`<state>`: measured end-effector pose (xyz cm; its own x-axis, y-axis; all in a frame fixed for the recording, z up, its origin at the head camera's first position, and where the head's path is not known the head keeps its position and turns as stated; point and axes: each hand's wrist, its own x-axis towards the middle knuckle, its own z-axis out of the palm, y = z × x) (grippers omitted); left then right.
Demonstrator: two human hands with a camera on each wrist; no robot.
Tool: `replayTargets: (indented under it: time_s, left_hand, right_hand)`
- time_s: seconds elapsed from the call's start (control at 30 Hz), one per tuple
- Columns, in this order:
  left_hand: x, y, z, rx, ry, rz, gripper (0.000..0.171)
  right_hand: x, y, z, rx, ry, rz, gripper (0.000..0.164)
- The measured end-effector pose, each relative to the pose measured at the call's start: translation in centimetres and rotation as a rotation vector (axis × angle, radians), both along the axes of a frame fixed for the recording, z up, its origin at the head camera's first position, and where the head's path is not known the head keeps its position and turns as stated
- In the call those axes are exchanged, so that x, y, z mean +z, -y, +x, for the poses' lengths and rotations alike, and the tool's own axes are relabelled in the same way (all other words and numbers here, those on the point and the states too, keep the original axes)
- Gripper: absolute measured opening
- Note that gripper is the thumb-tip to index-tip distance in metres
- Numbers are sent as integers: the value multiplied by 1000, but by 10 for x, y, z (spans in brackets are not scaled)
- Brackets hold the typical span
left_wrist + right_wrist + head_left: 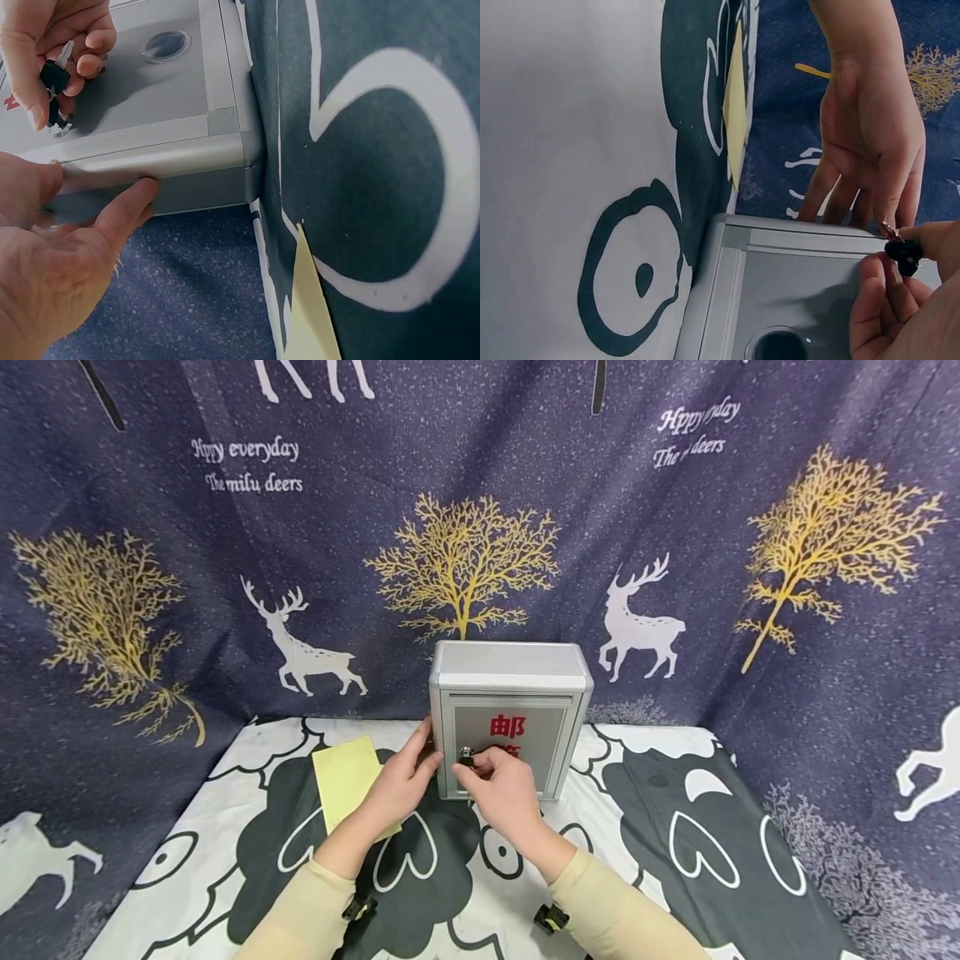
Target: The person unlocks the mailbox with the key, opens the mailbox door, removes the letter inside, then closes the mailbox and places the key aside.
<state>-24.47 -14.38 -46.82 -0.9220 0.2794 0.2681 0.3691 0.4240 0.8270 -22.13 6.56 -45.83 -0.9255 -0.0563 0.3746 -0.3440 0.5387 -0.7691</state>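
A silver-grey metal mailbox (pixel 510 665) with red characters on its door stands upright on the cloth. My left hand (pixel 405 783) rests against its left side, thumb by the front edge and fingers extended along the side. With thumb and fingers, my right hand (pixel 506 789) pinches a black-headed key (pixel 467 762) at the lock on the door's left part. A second key (pixel 55 76), also black-headed, hangs with it and shows its metal blade in the left wrist view. The lock's ring (pixel 61 129) shows just under the fingers; the rest is hidden. Low on the door is a round window (pixel 166 46).
A yellow paper (pixel 347 777) lies on the table left of the mailbox, partly behind my left forearm. The table wears a black-and-white patterned cloth (pixel 555 902). Dark blue curtains (pixel 525 460) printed with deer and trees hang close behind and at both sides.
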Motion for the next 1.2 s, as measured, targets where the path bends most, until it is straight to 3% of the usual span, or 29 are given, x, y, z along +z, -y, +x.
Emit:
replayTargets:
  time_s: [0.6,1.2]
  left_hand:
    - [0,1,0,-4,-3,0,71]
    - [0,0,0,4,1,1,71]
  right_hand:
    - [-3,-1,-2,6,-90,42,19]
    - [-2,-3,3,31,-62,16,16]
